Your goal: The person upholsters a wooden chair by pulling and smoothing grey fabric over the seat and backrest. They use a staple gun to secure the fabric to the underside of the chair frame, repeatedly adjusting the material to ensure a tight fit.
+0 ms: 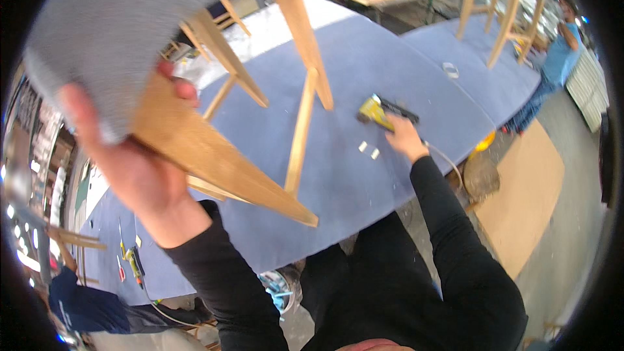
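A wooden chair with a grey upholstered seat [110,19] fills the upper left, tilted, its legs and stretchers over a blue-grey covered table [364,201]. My left hand [140,175] is closed round the seat corner at the top of the nearest leg [221,162]. The thumb lies on the grey fabric, and fingertips show behind the wood. My right hand [404,138] is wrapped round a yellow and black air stapler [376,110] with a hose. Whether the tool rests on the table or hangs just above cannot be told. Two small pale pieces [369,150] lie beside it.
Another chair [497,16] stands at the far right, near a person in blue [560,58]. A person in dark clothes [88,302] is at the left, by another air tool [134,266]. Below the table edge sits a bucket [291,286]; a wooden board [526,188] lies right.
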Available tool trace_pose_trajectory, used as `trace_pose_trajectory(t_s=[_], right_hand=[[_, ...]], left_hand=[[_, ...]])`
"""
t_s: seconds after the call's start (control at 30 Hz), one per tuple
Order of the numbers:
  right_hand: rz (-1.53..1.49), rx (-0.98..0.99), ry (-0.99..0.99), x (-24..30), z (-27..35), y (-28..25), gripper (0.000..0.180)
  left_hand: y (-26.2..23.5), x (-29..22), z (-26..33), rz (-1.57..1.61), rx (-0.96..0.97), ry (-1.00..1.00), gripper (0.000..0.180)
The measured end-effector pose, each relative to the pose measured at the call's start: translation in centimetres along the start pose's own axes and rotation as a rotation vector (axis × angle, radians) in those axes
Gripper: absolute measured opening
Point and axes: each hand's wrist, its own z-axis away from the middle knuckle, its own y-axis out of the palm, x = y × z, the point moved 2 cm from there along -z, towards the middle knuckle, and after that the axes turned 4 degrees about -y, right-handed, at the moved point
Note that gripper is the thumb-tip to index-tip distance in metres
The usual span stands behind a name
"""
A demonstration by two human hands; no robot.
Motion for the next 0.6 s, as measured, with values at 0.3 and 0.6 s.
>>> trace_pose_trajectory(t_s=[0.3, 0.6], right_hand=[[0.296, 0.336, 0.069, -0.5, -5.8, -0.2, 0.06], [-1.016, 0.03, 0.06, 18.0, -7.8, -17.3, 0.032]], left_hand=[[3.0, -0.2, 0.2, -0.091, -0.103, 0.049, 0.065], [2.3, -1.1, 0.4, -0.058, -0.021, 0.052, 0.063]])
